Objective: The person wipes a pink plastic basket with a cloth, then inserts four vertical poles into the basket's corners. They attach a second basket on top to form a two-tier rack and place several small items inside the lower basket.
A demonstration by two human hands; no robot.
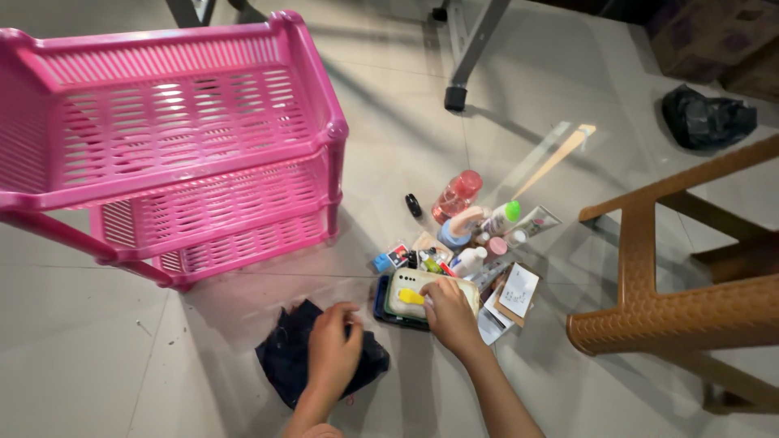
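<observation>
Right hand [449, 312]: I see my grip pinching the cream pack [426, 292], long axis left-right.
Left hand [333, 349]: clenched on dark cloth [284, 357].

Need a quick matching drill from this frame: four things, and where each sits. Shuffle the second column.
Things:
1. pink rack
2. dark cloth
3. brown chair
4. black bag

Places:
A. on the floor under the left hand
B. far right corner of the floor
C. upper left, standing on the tiles
D. right edge, beside the pile of toiletries

Pairs: 1-C, 2-A, 3-D, 4-B
</observation>
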